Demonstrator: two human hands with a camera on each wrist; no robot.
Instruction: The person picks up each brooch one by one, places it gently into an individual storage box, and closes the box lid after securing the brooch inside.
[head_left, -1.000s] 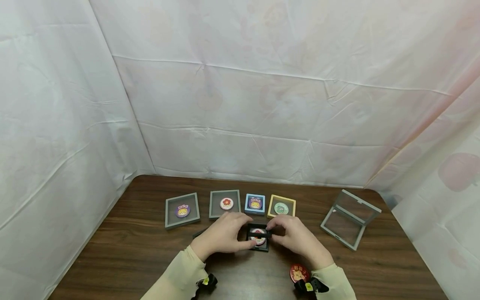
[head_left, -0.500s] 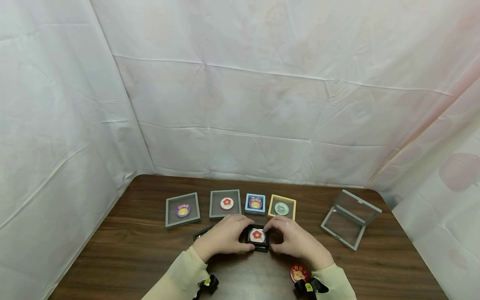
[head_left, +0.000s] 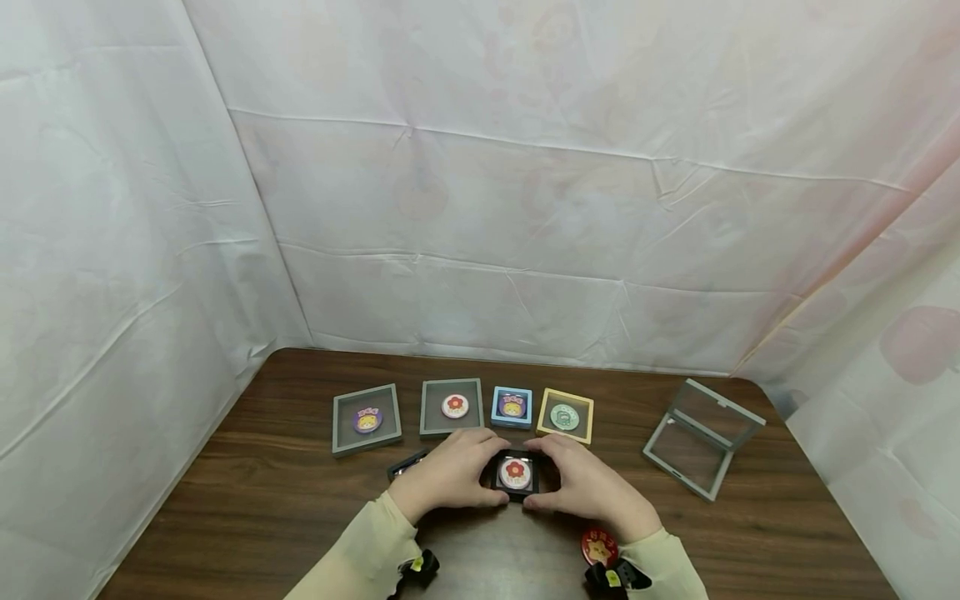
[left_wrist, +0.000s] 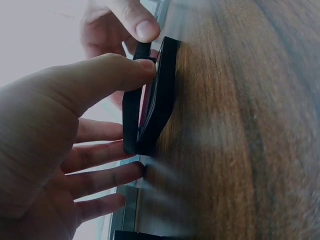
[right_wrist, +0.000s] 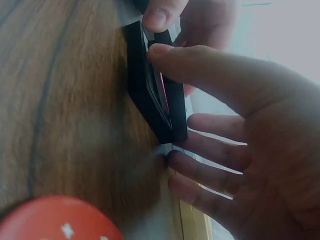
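Note:
A small black hinged display case lies at the table's middle, with a white pin badge bearing a red flower seen through its clear lid. My left hand grips the left side of the case, thumb at the near edge and fingers behind. From the opposite side my right hand holds it the same way. Both wrist views show the lid lowered but a narrow wedge gap between the two black halves. Each thumb presses at that near edge.
Behind the hands stand two grey cases, a blue case and a yellow case, each with a badge. A grey case stands open at right. A red badge lies by the right wrist; another dark case is partly hidden by the left hand.
The lid of the black display case has swung down from a raised position over the flower badge. My right fingers have shifted from the lid's edge to the case's right side.

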